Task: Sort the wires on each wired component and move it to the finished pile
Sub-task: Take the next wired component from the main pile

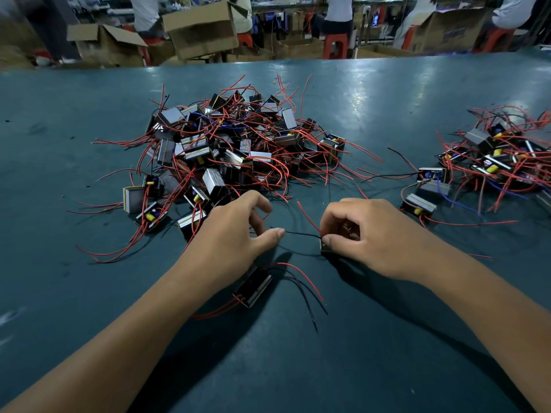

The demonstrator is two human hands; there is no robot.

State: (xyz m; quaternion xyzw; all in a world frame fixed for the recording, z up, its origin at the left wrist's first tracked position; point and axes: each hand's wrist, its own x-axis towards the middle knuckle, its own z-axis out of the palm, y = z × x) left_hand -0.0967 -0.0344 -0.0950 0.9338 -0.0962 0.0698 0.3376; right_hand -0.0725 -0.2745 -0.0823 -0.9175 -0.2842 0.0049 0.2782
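**Hands at a wired part between two piles**

The right hand (362,231) curls over a small component (325,247) on the table (89,293), thumb and fingers pinching it where its wires leave the body. Most of the part is hidden under the fingers; only a corner shows below the thumb. A red wire (308,217) rises from that spot up and to the left, and a thin black wire (301,234) runs level toward the left hand.

The left hand (238,231) sits just left of it with fingers bent. Its thumb tip meets the end of the black wire, and the bent fingers are beside a red strand; whether it actually grips either one cannot be told.

A second component (253,289) lies on the table under the left wrist, nearer the person, with red and black leads trailing to both sides. No hand touches it.

Beyond the left hand is a big heap (226,144) of the same parts, a tangle of red wires with some blue and black ones. A smaller pile (495,158) lies well off to the right, beyond the right hand, with a few loose parts at its near edge.

Past the far edge of the table stand cardboard boxes (202,28) and red stools (335,44), with people seated or standing among them.
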